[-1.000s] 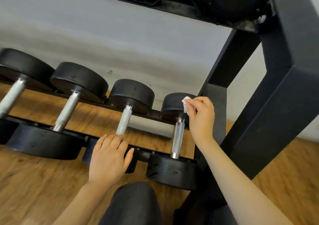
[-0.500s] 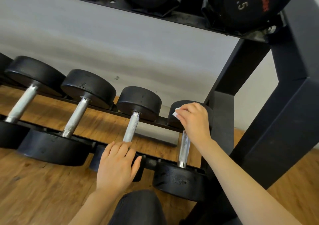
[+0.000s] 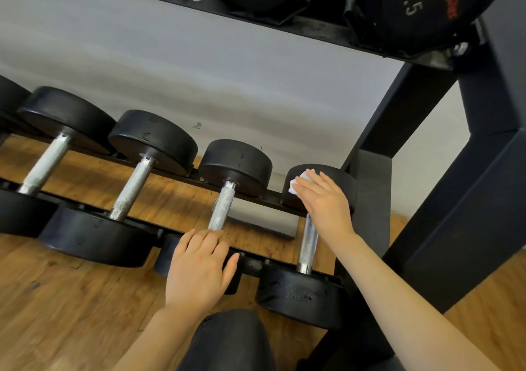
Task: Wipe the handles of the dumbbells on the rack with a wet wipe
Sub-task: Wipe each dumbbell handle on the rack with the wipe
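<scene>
Flattening since before, right hand [image 3: 327, 202] fingers press wet wipe [image 3: 299, 182] onto dumbbell head [image 3: 341, 179].

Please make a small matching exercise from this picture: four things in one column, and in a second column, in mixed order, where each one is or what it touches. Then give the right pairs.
Things
1. wet wipe
2. left hand
3. dumbbell marked 7.5
4. rightmost handle

Places
A. on the upper shelf of the rack
B. under the right hand, against a black dumbbell head
C. bare metal below the right wrist
D. resting on the near end of the second dumbbell from the right

Pairs: 1-B, 2-D, 3-A, 4-C
</scene>
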